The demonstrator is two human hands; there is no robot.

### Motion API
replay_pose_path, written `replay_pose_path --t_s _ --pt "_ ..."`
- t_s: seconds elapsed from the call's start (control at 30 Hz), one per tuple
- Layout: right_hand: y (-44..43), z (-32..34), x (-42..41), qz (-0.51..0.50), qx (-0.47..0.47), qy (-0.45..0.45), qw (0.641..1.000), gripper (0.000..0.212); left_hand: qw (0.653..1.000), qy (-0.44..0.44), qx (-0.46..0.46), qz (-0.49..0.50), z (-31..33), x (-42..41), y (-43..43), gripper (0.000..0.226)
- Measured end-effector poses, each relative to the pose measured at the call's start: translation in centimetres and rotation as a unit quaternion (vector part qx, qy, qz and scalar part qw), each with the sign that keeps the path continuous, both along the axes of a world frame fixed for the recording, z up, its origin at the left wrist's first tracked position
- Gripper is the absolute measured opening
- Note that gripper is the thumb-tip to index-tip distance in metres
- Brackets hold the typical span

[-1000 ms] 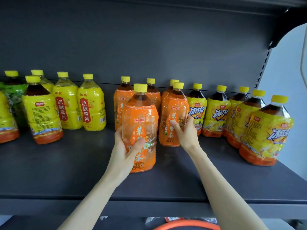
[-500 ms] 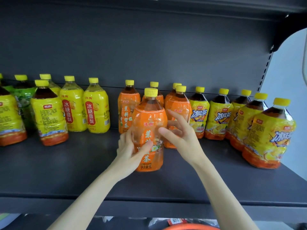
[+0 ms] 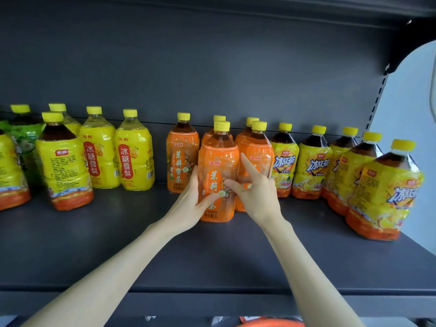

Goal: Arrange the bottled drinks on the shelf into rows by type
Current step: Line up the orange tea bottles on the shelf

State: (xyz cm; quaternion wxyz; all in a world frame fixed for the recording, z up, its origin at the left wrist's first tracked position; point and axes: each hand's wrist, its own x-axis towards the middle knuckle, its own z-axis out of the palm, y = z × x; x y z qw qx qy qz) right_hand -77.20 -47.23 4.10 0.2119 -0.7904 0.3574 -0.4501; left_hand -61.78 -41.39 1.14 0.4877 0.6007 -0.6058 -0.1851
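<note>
Left hand: my left hand (image 3: pixel 188 204) wraps the left side of the front orange bottle (image 3: pixel 218 175), thumb across the label, clamped on it.
Right hand: my right hand (image 3: pixel 256 197) has left the orange bottle behind (image 3: pixel 257 159), which it touched a second ago, and come across to the front one; fingers spread, index raised, thumb on the label. Not closed around anything.
Bottle in hand: upright on the dark shelf (image 3: pixel 118 244), nearest of the orange group. It has slid farther in and slightly right over the last second, and now stands just in front of its neighbours.
Orange group: five orange bottles at the centre, one off to the left (image 3: pixel 182 154), the others bunched together behind my hands.
Left of centre: two yellow pear-drink bottles (image 3: pixel 118 149) side by side, then a dark-tea bottle (image 3: pixel 62 161) turned label-back and a green-labelled one, mixed.
Right of centre: iced-tea bottles (image 3: pixel 311 161) in a curving line out to the near right.
Meaning for the task: I judge this bottle is nearly home in its orange row; once squared up, the mixed bottles on the far left remain to sort.
</note>
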Motion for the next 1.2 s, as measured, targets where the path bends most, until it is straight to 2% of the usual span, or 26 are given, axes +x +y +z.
replay_pose_path --t_s 0.23,0.4,0.6,0.83,0.97,1.07,1.13,1.2 --pt "-1.3 -0.1 1.1 -0.024 -0.009 0.016 1.0 0.073 0.999 -0.034 0.019 0.019 -0.4 1.3 -1.7 0.094" --pt "-2.3 -0.5 1.7 -0.044 -0.027 0.018 0.999 0.068 0.997 -0.052 -0.009 0.061 -0.6 1.1 -2.5 0.093" --pt "-3.2 -1.3 2.2 -0.062 -0.041 0.02 0.997 0.067 0.997 -0.045 -0.016 0.056 -1.3 2.4 -2.8 0.098" --pt "-3.6 -1.6 2.7 -0.073 -0.043 0.029 0.996 0.064 0.991 -0.081 -0.042 0.098 -1.6 2.3 -3.6 0.087" --pt "-3.2 -1.7 2.8 -0.088 -0.062 0.043 0.993 0.065 0.99 -0.095 -0.027 0.103 -1.5 2.1 -3.4 0.086" --pt "-2.7 -1.1 2.4 -0.093 -0.071 0.088 0.989 0.065 0.982 -0.148 0.017 0.115 -1.1 2.2 -2.9 0.088" --pt "-2.0 -0.6 1.9 -0.091 -0.075 0.126 0.985 0.062 0.978 -0.17 0.047 0.113 -0.6 2.3 -2.0 0.081" --pt "-1.1 -0.2 1.5 -0.087 -0.086 0.139 0.983 0.053 0.973 -0.194 0.051 0.118 0.1 2.6 -0.4 0.062"
